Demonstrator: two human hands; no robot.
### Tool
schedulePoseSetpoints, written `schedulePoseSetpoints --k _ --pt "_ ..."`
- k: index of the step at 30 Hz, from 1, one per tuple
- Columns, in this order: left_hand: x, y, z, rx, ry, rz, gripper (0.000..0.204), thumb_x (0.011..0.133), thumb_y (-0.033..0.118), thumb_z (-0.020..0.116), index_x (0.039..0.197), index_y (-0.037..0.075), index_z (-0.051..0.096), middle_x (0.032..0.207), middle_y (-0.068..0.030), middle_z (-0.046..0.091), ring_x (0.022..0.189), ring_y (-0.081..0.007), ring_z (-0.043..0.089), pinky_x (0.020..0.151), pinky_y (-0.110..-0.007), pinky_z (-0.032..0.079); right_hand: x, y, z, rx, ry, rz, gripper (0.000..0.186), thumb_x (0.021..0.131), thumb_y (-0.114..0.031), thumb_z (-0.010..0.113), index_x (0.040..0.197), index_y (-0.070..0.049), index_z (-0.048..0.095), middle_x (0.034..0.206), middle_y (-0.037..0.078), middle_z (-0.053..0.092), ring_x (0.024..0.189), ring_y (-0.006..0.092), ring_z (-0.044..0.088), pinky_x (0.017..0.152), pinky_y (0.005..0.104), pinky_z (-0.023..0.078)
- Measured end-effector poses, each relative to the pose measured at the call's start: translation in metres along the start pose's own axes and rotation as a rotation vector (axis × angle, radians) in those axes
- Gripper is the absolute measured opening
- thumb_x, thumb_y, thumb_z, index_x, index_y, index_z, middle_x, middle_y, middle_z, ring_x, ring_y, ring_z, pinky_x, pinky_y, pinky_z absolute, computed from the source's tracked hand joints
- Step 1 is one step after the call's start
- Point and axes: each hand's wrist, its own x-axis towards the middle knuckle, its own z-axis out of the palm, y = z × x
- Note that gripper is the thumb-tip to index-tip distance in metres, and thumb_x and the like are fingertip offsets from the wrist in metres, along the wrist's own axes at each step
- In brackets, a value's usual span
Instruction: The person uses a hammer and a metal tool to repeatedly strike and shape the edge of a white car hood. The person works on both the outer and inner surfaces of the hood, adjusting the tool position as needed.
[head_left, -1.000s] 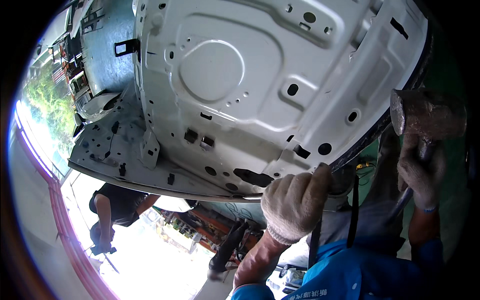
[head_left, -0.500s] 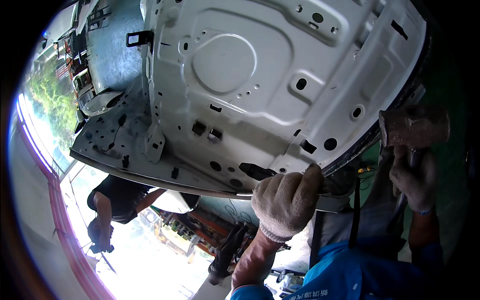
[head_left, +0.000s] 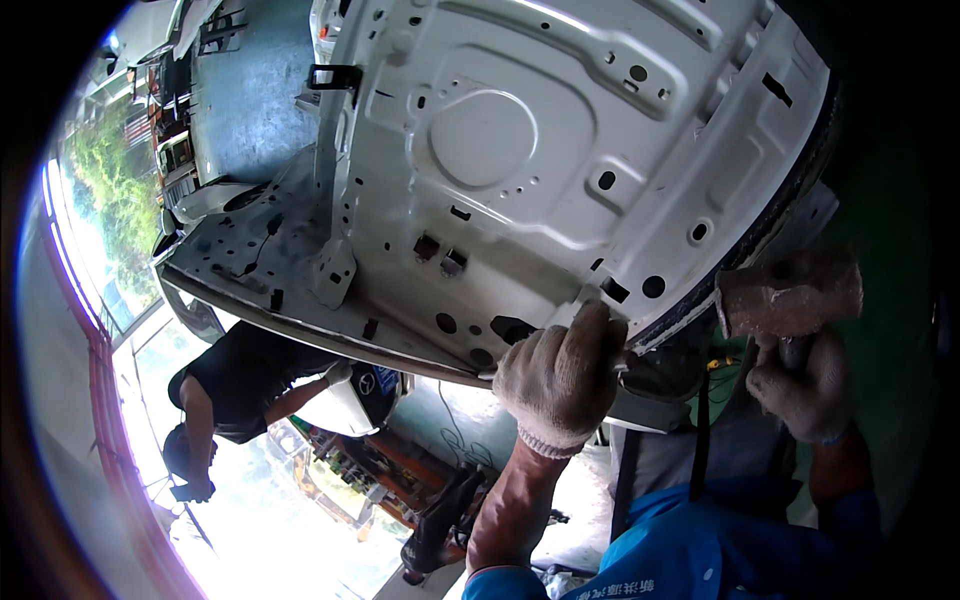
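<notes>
A white stamped-metal car body panel (head_left: 560, 210) with holes and raised ribs fills the upper middle. My left hand (head_left: 562, 378), in a knitted glove, is closed at the panel's lower edge. What lies inside its fingers is mostly hidden. My right hand (head_left: 805, 388), also gloved, grips the handle of a hammer (head_left: 790, 293) just below its thick, rusty-brown head. The hammer head is at the panel's dark right-hand edge, to the right of my left hand; whether they touch I cannot tell.
A person in dark clothes (head_left: 245, 385) is bent at the lower left, one gloved hand at a white car part (head_left: 340, 408). A black strap (head_left: 702, 440) hangs by my blue clothing. Cables (head_left: 455, 440) lie on the green floor. Several car parts stand at the far left.
In the picture the hammer and my right hand have moved left and down. My left hand stays closed at the edge. The panel's left part appears shifted right, and the other person's gloved hand now shows.
</notes>
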Motion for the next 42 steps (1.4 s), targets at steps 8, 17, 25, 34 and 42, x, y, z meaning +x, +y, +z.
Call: schedulePoseSetpoints --k 8,17,25,34,42 --pt "-0.014 -0.004 -0.011 -0.034 0.029 0.008 0.031 0.076 0.015 0.081 0.104 0.008 0.071 0.076 -0.0086 0.07 0.058 -0.0256 0.066 0.053 -0.036 0.051 0.012 -0.052 0.039 -0.707 -0.334 -0.472 0.08 0.088 -0.004 0.071 0.153 0.0 0.025 0.127 0.026 0.054 0.093 0.03 0.068 0.077 0.0336 0.058" --pt "-0.014 -0.008 -0.01 -0.054 0.152 0.01 0.015 0.086 0.023 0.075 0.096 0.015 0.068 0.062 -0.0017 0.055 0.05 -0.0224 0.058 0.046 -0.037 0.044 -0.016 -0.092 0.006 0.242 0.096 -0.246 0.057 0.096 -0.013 0.061 0.145 -0.005 0.034 0.117 0.016 0.061 0.093 0.0264 0.065 0.08 0.0367 0.055" --pt "-0.016 -0.006 -0.006 -0.051 0.249 0.046 0.018 0.087 0.025 0.075 0.101 0.016 0.067 0.062 -0.0001 0.053 0.053 -0.0197 0.058 0.046 -0.036 0.042 -0.032 -0.071 0.033 0.448 -0.192 -0.073 0.029 0.098 -0.024 0.065 0.12 -0.006 0.062 0.09 0.005 0.06 0.077 0.0173 0.056 0.074 0.0357 0.048" --pt "-0.036 0.015 0.003 -0.052 0.002 0.104 0.014 0.085 0.021 0.075 0.095 0.015 0.067 0.06 -0.0009 0.053 0.05 -0.0211 0.057 0.046 -0.036 0.044 -0.023 -0.041 0.037 -0.152 0.326 0.012 0.031 0.087 0.001 0.068 0.114 -0.002 0.054 0.083 0.002 0.057 0.055 0.0063 0.054 0.047 0.0216 0.045" --pt "-0.027 0.03 0.004 -0.069 -0.167 0.223 0.016 0.085 0.018 0.074 0.099 0.011 0.068 0.059 -0.0006 0.05 0.047 -0.0171 0.054 0.044 -0.034 0.04 -0.066 0.03 0.006 -0.026 0.306 0.119 0.037 0.081 0.011 0.064 0.115 -0.001 0.055 0.095 0.004 0.06 0.065 0.0051 0.058 0.047 0.0208 0.044"
